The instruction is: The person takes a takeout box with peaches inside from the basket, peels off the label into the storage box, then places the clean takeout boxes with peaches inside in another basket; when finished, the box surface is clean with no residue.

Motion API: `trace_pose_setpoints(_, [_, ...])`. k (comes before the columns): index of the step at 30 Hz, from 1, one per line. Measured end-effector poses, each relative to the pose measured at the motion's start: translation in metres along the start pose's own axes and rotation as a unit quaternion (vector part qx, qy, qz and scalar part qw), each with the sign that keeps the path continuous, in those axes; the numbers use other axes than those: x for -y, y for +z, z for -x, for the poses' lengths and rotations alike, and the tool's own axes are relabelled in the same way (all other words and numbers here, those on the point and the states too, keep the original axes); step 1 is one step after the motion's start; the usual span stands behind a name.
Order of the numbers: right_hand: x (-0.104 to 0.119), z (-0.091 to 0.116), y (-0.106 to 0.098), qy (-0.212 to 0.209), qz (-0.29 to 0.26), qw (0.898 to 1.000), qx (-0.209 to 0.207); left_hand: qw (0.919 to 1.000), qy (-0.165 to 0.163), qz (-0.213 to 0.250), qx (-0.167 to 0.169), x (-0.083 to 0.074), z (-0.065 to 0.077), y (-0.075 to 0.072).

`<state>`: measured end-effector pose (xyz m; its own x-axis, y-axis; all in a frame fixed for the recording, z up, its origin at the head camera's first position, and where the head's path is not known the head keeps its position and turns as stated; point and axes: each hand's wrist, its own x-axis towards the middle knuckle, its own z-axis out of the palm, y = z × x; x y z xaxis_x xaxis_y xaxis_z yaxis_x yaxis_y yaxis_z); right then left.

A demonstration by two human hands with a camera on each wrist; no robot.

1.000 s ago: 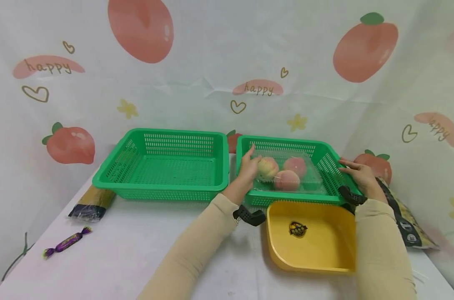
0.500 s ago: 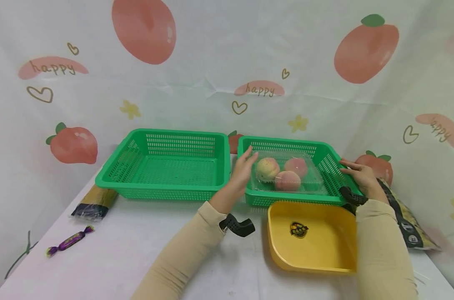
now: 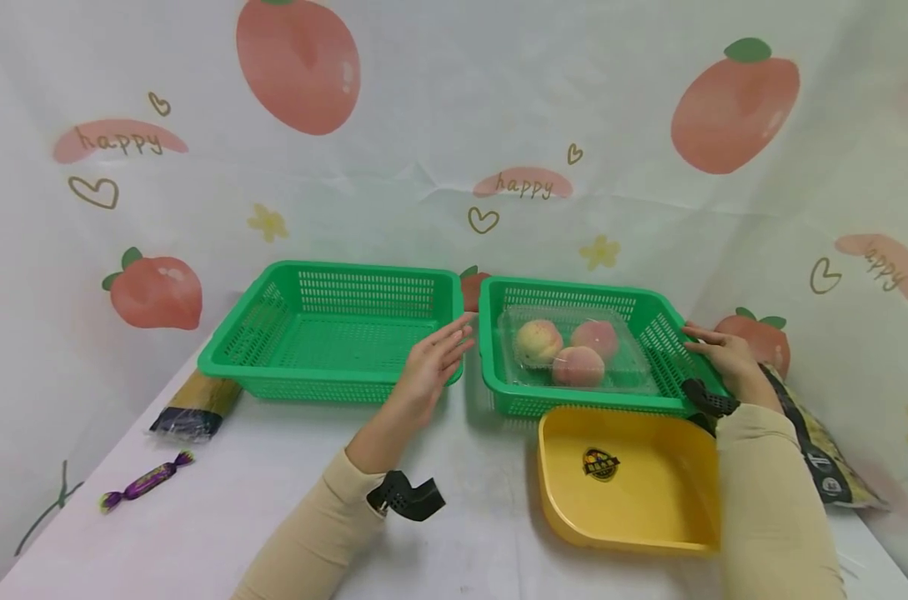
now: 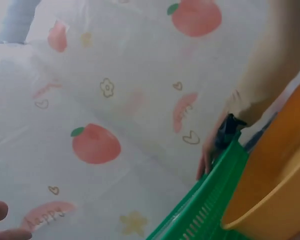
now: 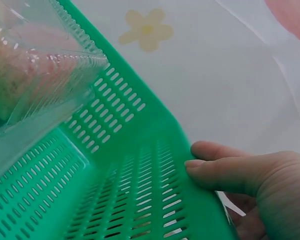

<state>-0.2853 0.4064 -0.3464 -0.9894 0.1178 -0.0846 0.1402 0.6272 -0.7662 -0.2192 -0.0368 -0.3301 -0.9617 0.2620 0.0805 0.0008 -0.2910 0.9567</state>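
A clear plastic fruit box (image 3: 637, 367) holding three peaches (image 3: 578, 367) lies inside the right green basket (image 3: 589, 402). My right hand (image 3: 727, 354) holds that basket's right rim; in the right wrist view the thumb (image 5: 225, 172) lies over the rim and other fingers are outside it. My left hand (image 3: 429, 367) hovers with extended fingers by the front right corner of the left green basket (image 3: 326, 390), holding nothing. From the head view I cannot tell whether it touches that rim. Only two of its fingertips (image 4: 10, 234) show in the left wrist view.
A yellow basin (image 3: 641, 492) stands in front of the right basket. Beyond my right forearm lies a dark packet (image 3: 825, 467). On the left are a gold-and-black packet (image 3: 198, 408) and a purple wrapped candy (image 3: 149, 481). A printed cloth wall (image 3: 393, 108) rises behind.
My left hand has left the fruit box's left side and moved left and toward me, over to the left basket's corner. The right hand stays on the rim; the peaches have not shifted.
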Motion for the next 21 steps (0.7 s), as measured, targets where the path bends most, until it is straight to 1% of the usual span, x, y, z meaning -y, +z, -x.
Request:
trace_pose_setpoints(2, [0.001,0.000,-0.001,-0.001,0.000,1.000,0.002,0.9999,0.003,-0.016,0.002,-0.005,0.007,-0.009])
trace_pose_setpoints(4, [0.004,0.001,-0.002,-0.001,0.001,1.000,0.012,0.9992,0.013,-0.037,0.006,-0.010,0.014,-0.018])
trace_pose_setpoints(6, [0.008,0.002,-0.005,-0.004,0.008,0.999,0.031,0.9978,0.025,-0.061,0.006,-0.015,0.022,-0.028])
trace_pose_setpoints(8, [0.013,0.003,-0.009,-0.009,0.027,0.998,0.053,0.9956,0.035,-0.087,-0.001,-0.020,0.030,-0.039])
trace_pose_setpoints(11, [0.022,0.006,-0.013,-0.020,0.064,0.994,0.082,0.9900,0.045,-0.133,-0.010,-0.025,0.040,-0.055])
trace_pose_setpoints(13, [0.029,0.009,-0.016,-0.030,0.082,0.991,0.099,0.9830,0.058,-0.174,-0.010,-0.029,0.046,-0.064])
trace_pose_setpoints(15, [0.035,0.013,-0.017,-0.043,0.090,0.988,0.114,0.9733,0.075,-0.217,-0.008,-0.032,0.051,-0.072])
trace_pose_setpoints(16, [0.037,0.015,-0.018,-0.048,0.092,0.987,0.120,0.9666,0.087,-0.241,-0.006,-0.034,0.053,-0.075])
trace_pose_setpoints(17, [0.040,0.019,-0.017,-0.052,0.090,0.986,0.127,0.9579,0.099,-0.269,-0.007,-0.036,0.056,-0.078])
trace_pose_setpoints(19, [0.046,0.026,-0.016,-0.062,0.090,0.985,0.135,0.9372,0.123,-0.326,-0.012,-0.039,0.062,-0.082])
trace_pose_setpoints(20, [0.050,0.030,-0.014,-0.064,0.091,0.984,0.137,0.9246,0.134,-0.356,-0.016,-0.041,0.065,-0.083])
trace_pose_setpoints(21, [0.053,0.035,-0.012,-0.063,0.090,0.984,0.140,0.9102,0.144,-0.388,-0.022,-0.042,0.068,-0.085])
